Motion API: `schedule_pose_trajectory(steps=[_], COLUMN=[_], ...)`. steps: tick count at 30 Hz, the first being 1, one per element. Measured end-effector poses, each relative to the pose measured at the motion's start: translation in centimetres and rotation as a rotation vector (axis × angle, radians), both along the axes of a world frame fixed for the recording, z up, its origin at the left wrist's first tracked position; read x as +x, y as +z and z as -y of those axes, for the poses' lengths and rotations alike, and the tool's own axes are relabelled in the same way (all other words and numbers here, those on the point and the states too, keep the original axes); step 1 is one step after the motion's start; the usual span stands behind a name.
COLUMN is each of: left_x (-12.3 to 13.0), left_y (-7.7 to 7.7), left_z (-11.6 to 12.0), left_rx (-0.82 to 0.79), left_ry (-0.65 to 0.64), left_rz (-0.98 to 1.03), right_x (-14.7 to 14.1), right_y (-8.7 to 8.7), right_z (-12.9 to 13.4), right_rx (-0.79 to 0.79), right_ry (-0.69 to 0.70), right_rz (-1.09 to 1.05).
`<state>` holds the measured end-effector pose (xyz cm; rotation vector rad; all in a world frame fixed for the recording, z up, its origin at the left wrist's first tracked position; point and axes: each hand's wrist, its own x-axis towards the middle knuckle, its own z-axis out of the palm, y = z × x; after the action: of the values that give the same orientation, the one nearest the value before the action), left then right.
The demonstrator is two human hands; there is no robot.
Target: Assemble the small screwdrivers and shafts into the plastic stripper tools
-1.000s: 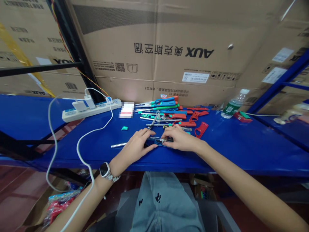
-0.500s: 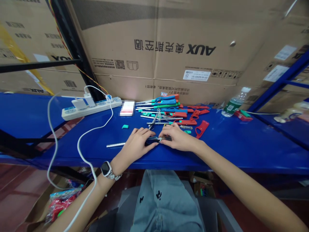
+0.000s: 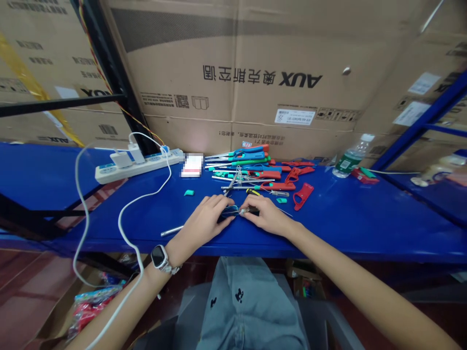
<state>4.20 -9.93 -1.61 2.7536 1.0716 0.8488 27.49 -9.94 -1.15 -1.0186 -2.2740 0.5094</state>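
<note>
Near the table's front edge, my left hand is closed around a long-neck lighter; a bit of its dark blue body shows at the fingertips. A metal tube, apparently its neck, sticks out to the left beyond the hand. Facing it, my right hand pinches a small whitish part with a dark piece under the fingers; its exact kind is hard to make out. A thin light wire runs between the hands. Just behind my right hand lies a yellow-and-black tool handle.
Several long-neck lighters lie piled at the back. Red trigger-guard casings and green caps are scattered around. A water bottle stands right; a power strip with a white cable lies left. Cardboard stands behind.
The metal tube's outer end has tilted downward at the left. My right hand has shifted slightly, and more of the yellow-and-black handle shows behind it. Both hands keep their grip.
</note>
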Motion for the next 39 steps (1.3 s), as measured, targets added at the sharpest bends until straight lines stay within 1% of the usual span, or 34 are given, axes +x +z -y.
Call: schedule_pose_trajectory(steps=[4,7,13,17,21,24,29,36,39], left_x=[0.0,0.1,0.1,-0.1,-0.1,-0.1,-0.5,-0.6,-0.4], left_y=[-0.2,-0.2,-0.2,-0.3,-0.3,0.0,0.4,1.6,2.2], left_z=[-0.4,-0.9,-1.1,-0.9,-0.9,-0.9,-1.0,-2.2,-2.2], left_rx=[-0.006,0.031,0.092,0.105,0.116,0.137,0.142,0.0,0.013], left_ry=[-0.055,-0.081,-0.073,-0.058,-0.06,-0.078,-0.096,-0.124,-0.166], left_rz=[-0.044,-0.097,-0.124,-0.146,-0.138,-0.136,-0.186,-0.25,-0.254], right_x=[0.0,0.0,0.5,0.6,0.5,0.6,1.1,1.3,1.3], right_y=[-0.4,-0.6,-0.2,0.2,0.2,0.1,-0.1,-0.3,-0.4], right_z=[-0.6,-0.8,-0.3,0.4,0.8,1.0,1.2,0.9,0.7], right_rx=[-0.026,-0.019,-0.005,0.001,-0.011,-0.03,-0.007,-0.033,-0.04], right_ry=[-0.007,-0.014,0.004,0.007,-0.001,-0.006,0.009,0.01,-0.002], right_rz=[-0.077,-0.091,-0.087,-0.066,-0.059,-0.07,-0.058,-0.089,-0.106])
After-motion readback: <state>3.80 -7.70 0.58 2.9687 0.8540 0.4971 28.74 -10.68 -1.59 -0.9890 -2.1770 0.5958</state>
